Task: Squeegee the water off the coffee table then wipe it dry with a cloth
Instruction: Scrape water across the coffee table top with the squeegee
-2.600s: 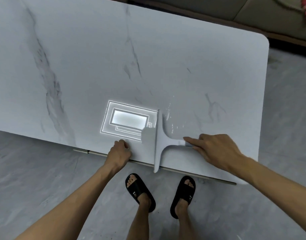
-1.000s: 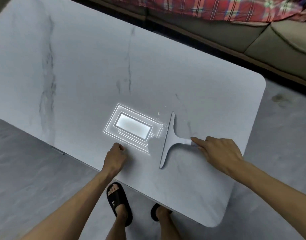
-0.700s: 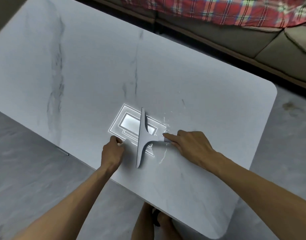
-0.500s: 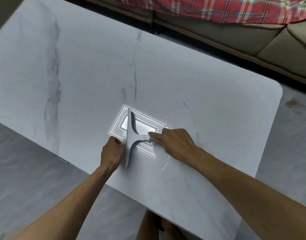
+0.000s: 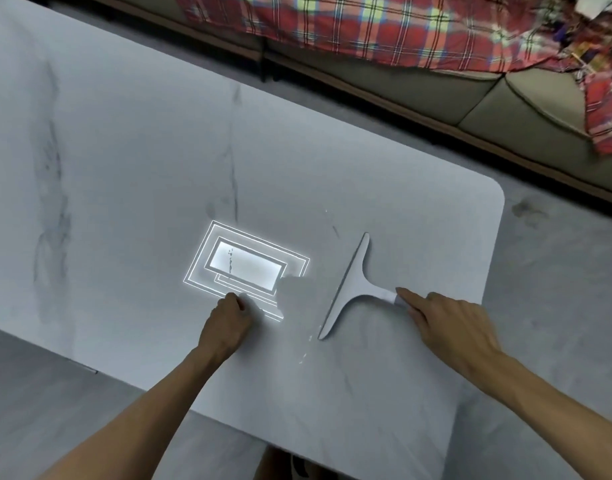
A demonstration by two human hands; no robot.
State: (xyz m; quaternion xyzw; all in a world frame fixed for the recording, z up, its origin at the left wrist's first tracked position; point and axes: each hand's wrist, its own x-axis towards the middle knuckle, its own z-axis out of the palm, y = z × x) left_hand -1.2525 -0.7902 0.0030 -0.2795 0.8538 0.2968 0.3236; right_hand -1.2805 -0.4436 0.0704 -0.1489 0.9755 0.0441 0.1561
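Note:
A white marble coffee table [image 5: 124, 168] fills most of the view. My right hand [image 5: 450, 327] holds the handle of a grey T-shaped squeegee [image 5: 353, 289], whose blade rests on the tabletop right of centre. Small water drops [image 5: 306, 348] lie just left of the blade's near end, and a thin line of drops [image 5: 230, 261] shows inside the bright lamp reflection [image 5: 245, 268]. My left hand [image 5: 228, 320] is a loose fist resting on the table near its front edge, holding nothing. No cloth is in view.
A beige sofa [image 5: 488, 98] with a red plaid blanket [image 5: 384, 26] runs behind the table. Grey tiled floor [image 5: 557, 289] surrounds the table; its rounded right corner [image 5: 495, 192] is near the squeegee. My foot [image 5: 297, 467] shows under the front edge.
The squeegee swept left across the reflection up to my left hand, and has since moved back right. A line of drops remains where it stopped. My left hand stayed put.

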